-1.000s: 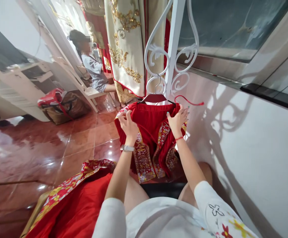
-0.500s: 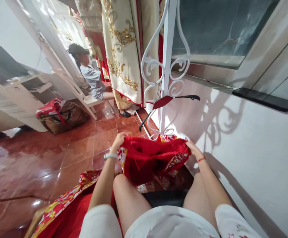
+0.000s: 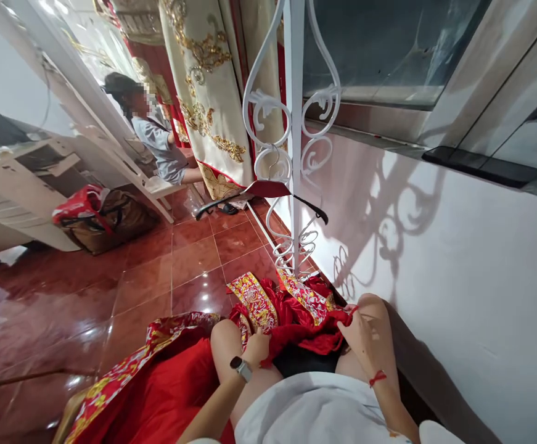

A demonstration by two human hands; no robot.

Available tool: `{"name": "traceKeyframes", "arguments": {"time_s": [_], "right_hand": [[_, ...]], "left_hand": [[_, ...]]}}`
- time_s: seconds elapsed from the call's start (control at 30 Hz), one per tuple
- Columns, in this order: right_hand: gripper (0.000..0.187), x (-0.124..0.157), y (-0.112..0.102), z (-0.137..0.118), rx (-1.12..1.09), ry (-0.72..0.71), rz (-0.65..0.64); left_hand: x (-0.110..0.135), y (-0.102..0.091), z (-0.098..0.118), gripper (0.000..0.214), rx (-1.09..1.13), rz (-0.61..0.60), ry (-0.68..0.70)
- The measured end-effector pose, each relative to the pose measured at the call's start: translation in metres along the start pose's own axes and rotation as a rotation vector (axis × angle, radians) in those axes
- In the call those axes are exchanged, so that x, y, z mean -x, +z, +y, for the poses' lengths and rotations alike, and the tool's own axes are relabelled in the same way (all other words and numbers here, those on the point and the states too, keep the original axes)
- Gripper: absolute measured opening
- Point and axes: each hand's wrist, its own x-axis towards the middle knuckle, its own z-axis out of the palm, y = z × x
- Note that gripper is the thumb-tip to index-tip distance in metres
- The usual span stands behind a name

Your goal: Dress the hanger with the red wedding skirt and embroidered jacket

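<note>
A red skirt (image 3: 291,311) with gold-and-white patterned bands lies bunched between my thighs and hangs down in front of my knees. My left hand (image 3: 256,349), with a watch on the wrist, is closed on the left end of its waist edge. At the opposite end, my right hand (image 3: 357,330) pinches the red cloth between thumb and fingers. The waist edge sags between the two hands, close to my lap. Beside my left leg, another red garment (image 3: 171,385) with a similar patterned border is spread out.
A hanger (image 3: 268,189) with black arms hangs on a white scrolled metal rack (image 3: 296,123) ahead. Cream and red gowns (image 3: 213,92) hang behind it. A person (image 3: 157,135) sits further left. A brown bag (image 3: 111,222) rests on the tiled floor. A white wall (image 3: 481,265) borders my right.
Both hands have drawn the skirt down and back towards my lap, and they are closer together. The skirt was held up and stretched wide before. The hanger has turned.
</note>
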Motion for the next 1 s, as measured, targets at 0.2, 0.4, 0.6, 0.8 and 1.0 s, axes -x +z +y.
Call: {"name": "traceKeyframes", "arguments": {"time_s": [0.2,0.4,0.6,0.8,1.0], "right_hand": [[0.028,-0.013,-0.020,0.020,0.009,-0.073,0.055],[0.035,-0.004,-0.012,0.039,0.100,-0.130,0.012],[0.042,0.030,0.004,0.042,0.079,-0.076,0.015],[0.070,0.035,0.013,0.012,0.256,-0.175,-0.041],[0.027,-0.010,0.039,-0.023,0.204,-0.369,-0.603]], "left_hand": [[-0.004,0.000,0.010,0.045,-0.107,-0.113,0.093],[-0.005,0.014,0.019,0.047,-0.042,0.030,-0.027],[0.012,-0.027,0.011,0.054,0.246,0.447,-0.072],[0.039,-0.074,0.025,0.053,0.257,0.612,-0.001],[0.055,-0.086,0.034,0.051,0.236,0.488,0.018]]}}
